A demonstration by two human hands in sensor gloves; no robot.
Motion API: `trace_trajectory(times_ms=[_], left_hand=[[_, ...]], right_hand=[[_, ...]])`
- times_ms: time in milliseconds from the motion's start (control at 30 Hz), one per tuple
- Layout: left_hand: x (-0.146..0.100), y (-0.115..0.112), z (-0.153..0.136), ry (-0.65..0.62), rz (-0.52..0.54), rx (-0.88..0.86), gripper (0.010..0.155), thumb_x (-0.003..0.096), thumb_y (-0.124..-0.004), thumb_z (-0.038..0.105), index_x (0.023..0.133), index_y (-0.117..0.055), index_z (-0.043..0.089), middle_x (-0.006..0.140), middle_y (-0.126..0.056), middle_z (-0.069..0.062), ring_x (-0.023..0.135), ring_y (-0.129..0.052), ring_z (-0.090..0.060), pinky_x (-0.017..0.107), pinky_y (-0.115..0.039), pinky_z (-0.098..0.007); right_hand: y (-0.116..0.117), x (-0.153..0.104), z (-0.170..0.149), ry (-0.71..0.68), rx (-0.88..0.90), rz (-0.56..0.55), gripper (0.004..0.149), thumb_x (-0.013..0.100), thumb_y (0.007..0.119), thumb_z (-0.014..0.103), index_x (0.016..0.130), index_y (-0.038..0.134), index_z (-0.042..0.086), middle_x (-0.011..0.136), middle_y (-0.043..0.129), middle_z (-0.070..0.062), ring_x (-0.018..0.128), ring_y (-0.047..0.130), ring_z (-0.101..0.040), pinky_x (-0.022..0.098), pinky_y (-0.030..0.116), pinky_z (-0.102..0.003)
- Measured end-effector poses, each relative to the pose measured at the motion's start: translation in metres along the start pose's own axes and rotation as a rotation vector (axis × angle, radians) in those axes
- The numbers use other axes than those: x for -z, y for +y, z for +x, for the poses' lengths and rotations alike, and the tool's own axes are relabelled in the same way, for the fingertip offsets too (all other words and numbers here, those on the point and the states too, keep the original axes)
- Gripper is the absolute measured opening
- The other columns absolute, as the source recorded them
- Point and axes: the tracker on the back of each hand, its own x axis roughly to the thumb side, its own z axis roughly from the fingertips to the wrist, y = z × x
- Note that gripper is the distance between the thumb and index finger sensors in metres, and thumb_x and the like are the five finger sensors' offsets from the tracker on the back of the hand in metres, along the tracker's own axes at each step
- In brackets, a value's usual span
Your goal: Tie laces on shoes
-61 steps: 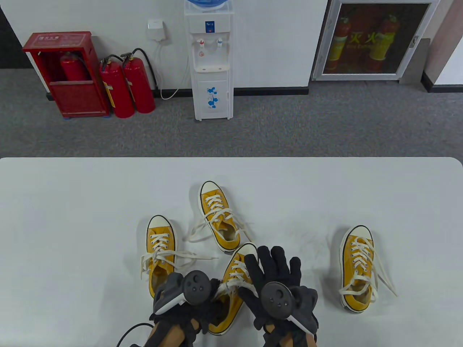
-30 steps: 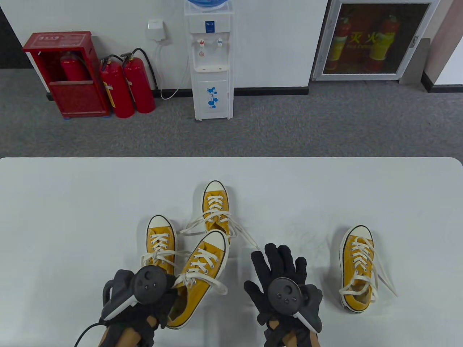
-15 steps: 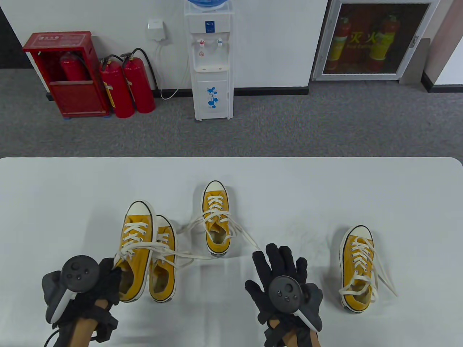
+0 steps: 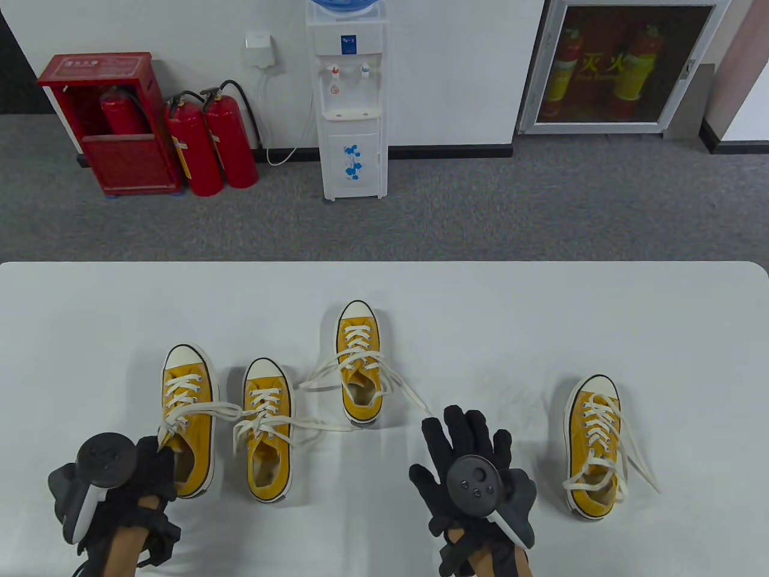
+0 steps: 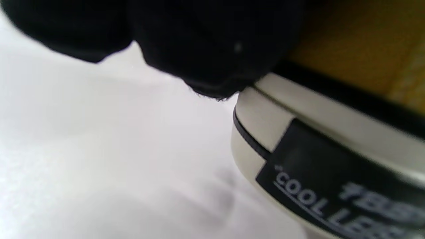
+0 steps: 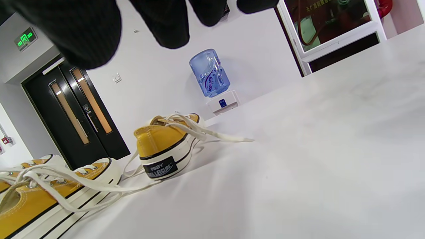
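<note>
Left hand (image 4: pixel 141 475) grasps heel of leftmost yellow shoe (image 4: pixel 187 415). Right hand (image 4: pixel 471 457) released, fingers straight, flat over table (image 4: pixel 541 312).

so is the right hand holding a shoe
No, the right hand lies flat with straight fingers on the bare table, between two shoes and touching neither.

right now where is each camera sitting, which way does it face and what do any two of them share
Table view: above the table, facing down; shows four yellow shoes, left hand gripping the leftmost shoe, right hand open.
Left wrist view: low by the tabletop, facing that shoe's heel; gloved fingers on top.
Right wrist view: low, tilted, facing the wall; fingers on top.
Shared: the water dispenser shows in the table and right wrist views.
</note>
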Motion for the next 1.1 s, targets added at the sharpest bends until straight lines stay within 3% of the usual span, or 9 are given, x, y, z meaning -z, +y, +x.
trace_trajectory(times_ms=[333,767,933,1000,1100], left_hand=[[0.008,-0.023,-0.004,0.061,-0.035,0.105,0.051,0.0515,-0.073,0.047,0.088,-0.082,0.012,0.051,-0.106,0.0,0.008,-0.103,-0.008,0.019,-0.094,-0.037],[0.004,-0.025,-0.015,0.076,-0.039,0.019,0.061,0.0489,-0.072,0.058,0.093,-0.08,0.016,0.059,-0.105,0.0,0.014,-0.103,-0.013,0.023,-0.092,-0.042],[0.001,-0.017,-0.01,0.032,-0.042,0.049,0.071,0.0482,-0.073,0.061,0.105,-0.065,0.02,0.085,-0.094,-0.006,0.043,-0.105,-0.023,0.043,-0.086,-0.051],[-0.001,-0.014,-0.006,0.008,-0.079,-0.013,0.077,0.0485,-0.072,0.063,0.11,-0.056,0.02,0.098,-0.084,-0.01,0.061,-0.101,-0.031,0.053,-0.079,-0.057],[-0.006,-0.002,0.005,-0.027,-0.032,-0.003,0.079,0.0483,-0.071,0.063,0.112,-0.051,0.021,0.11,-0.069,-0.016,0.082,-0.09,-0.04,0.062,-0.069,-0.065]], right_hand=[[0.001,0.001,0.0,0.008,-0.007,0.016,0.076,0.043,0.076,0.056,0.11,0.054,0.026,0.119,0.027,-0.002,0.113,0.027,-0.043,0.072,0.013,-0.074],[0.005,0.002,0.0,0.002,-0.016,0.029,0.076,0.043,0.076,0.056,0.109,0.055,0.026,0.119,0.027,-0.002,0.112,0.029,-0.043,0.071,0.014,-0.074],[0.005,0.002,-0.001,0.006,-0.016,0.033,0.076,0.043,0.076,0.056,0.109,0.055,0.026,0.119,0.027,-0.002,0.112,0.029,-0.043,0.071,0.013,-0.074],[0.005,0.002,-0.001,0.007,-0.012,0.032,0.076,0.043,0.076,0.056,0.109,0.055,0.026,0.119,0.027,-0.002,0.113,0.027,-0.044,0.072,0.013,-0.074],[0.006,0.003,-0.001,0.007,-0.012,0.029,0.076,0.043,0.076,0.056,0.109,0.055,0.026,0.119,0.027,-0.002,0.113,0.027,-0.043,0.072,0.013,-0.074]])
